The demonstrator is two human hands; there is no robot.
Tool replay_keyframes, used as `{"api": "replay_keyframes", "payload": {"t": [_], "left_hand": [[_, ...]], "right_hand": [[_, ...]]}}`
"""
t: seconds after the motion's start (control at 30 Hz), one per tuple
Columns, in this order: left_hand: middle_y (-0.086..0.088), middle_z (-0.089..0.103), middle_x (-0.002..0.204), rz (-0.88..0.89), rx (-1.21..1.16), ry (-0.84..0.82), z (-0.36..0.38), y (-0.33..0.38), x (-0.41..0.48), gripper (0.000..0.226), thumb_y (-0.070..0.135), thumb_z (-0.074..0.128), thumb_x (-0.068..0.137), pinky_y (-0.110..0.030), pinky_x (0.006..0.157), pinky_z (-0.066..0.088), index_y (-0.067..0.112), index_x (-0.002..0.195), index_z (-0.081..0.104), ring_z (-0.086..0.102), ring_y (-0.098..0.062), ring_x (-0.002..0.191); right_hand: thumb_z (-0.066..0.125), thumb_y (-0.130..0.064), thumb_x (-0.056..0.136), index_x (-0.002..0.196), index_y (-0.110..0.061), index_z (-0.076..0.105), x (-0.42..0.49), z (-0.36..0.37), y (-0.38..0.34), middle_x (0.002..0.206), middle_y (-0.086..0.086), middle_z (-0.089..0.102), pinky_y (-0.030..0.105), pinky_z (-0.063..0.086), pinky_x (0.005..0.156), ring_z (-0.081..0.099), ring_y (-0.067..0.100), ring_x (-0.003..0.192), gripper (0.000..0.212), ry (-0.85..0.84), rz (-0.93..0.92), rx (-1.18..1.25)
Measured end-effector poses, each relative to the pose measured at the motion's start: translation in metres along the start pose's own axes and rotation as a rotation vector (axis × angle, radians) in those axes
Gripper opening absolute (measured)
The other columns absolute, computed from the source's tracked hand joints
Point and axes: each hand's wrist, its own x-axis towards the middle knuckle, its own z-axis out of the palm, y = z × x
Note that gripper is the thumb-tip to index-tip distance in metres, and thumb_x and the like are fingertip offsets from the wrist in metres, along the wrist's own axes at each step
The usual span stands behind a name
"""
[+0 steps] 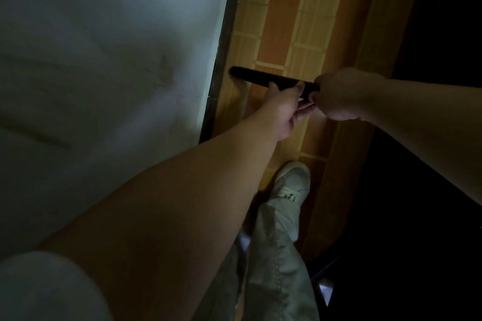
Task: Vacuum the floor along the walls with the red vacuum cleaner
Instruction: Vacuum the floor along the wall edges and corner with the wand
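Observation:
A black vacuum tube (257, 77) reaches left across the floor, its tip at the dark skirting board (221, 41) at the foot of the white wall (104, 60). My left hand (285, 104) grips the tube from below near its middle. My right hand (339, 95) closes on the tube's near end. The red body of the vacuum cleaner is out of view. The room is dim.
The floor (276, 21) is orange and tan tile in a narrow strip. Dark furniture or shadow (443, 34) fills the right side. My leg in pale trousers and a white shoe (293, 177) stand on the tiles just behind the hands.

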Motion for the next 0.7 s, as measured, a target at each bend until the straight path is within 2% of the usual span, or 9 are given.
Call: {"api": "replay_keyframes", "payload": {"t": [0.2, 0.37, 0.47, 0.57, 0.63, 0.7], "left_hand": [[-0.015, 0.067, 0.105, -0.02, -0.007, -0.008, -0.024, -0.02, -0.005, 0.061, 0.006, 0.054, 0.102, -0.051, 0.092, 0.059, 0.025, 0.155, 0.029, 0.073, -0.028, 0.086], [-0.015, 0.069, 0.104, -0.028, -0.064, 0.005, -0.033, -0.037, -0.015, 0.067, 0.005, 0.055, 0.101, -0.05, 0.089, 0.06, 0.031, 0.156, 0.025, 0.075, -0.027, 0.081], [-0.014, 0.067, 0.103, -0.012, -0.056, 0.013, -0.034, -0.043, -0.017, 0.062, 0.004, 0.054, 0.102, -0.049, 0.089, 0.06, 0.026, 0.154, 0.029, 0.073, -0.026, 0.08], [-0.013, 0.068, 0.1, -0.008, -0.03, 0.025, -0.038, -0.047, -0.021, 0.062, 0.005, 0.055, 0.102, -0.045, 0.084, 0.062, 0.026, 0.155, 0.029, 0.075, -0.023, 0.072], [-0.013, 0.069, 0.099, -0.01, -0.023, 0.034, -0.041, -0.054, -0.022, 0.067, 0.006, 0.055, 0.101, -0.045, 0.081, 0.063, 0.029, 0.157, 0.025, 0.076, -0.022, 0.068], [-0.014, 0.069, 0.1, -0.011, -0.025, 0.047, -0.045, -0.061, -0.022, 0.072, 0.006, 0.057, 0.101, -0.049, 0.085, 0.062, 0.032, 0.158, 0.022, 0.076, -0.023, 0.069]], "right_hand": [[0.045, -0.033, 0.108, 0.13, -0.012, 0.054, -0.011, 0.026, -0.011, 0.085, 0.009, 0.062, 0.025, 0.039, 0.044, 0.058, 0.016, 0.061, 0.032, -0.027, 0.01, 0.059], [0.043, -0.035, 0.108, 0.134, -0.011, 0.052, -0.022, 0.039, -0.013, 0.085, 0.009, 0.061, 0.023, 0.037, 0.042, 0.057, 0.014, 0.06, 0.037, -0.049, -0.019, 0.013], [0.045, -0.032, 0.108, 0.134, -0.01, 0.052, -0.024, 0.045, -0.014, 0.086, 0.009, 0.061, 0.023, 0.039, 0.043, 0.058, 0.014, 0.062, 0.035, -0.039, -0.025, -0.028], [0.044, -0.034, 0.108, 0.133, -0.01, 0.051, -0.024, 0.055, -0.014, 0.079, 0.011, 0.061, 0.018, 0.034, 0.03, 0.057, 0.015, 0.051, 0.036, -0.049, -0.01, 0.042], [0.043, -0.036, 0.107, 0.133, -0.011, 0.05, -0.027, 0.062, -0.013, 0.078, 0.011, 0.06, 0.016, 0.031, 0.028, 0.055, 0.015, 0.049, 0.037, -0.049, -0.009, 0.095], [0.042, -0.037, 0.108, 0.134, -0.011, 0.05, -0.03, 0.07, -0.013, 0.079, 0.011, 0.061, 0.017, 0.032, 0.029, 0.055, 0.016, 0.049, 0.038, -0.053, -0.016, 0.111]]}}
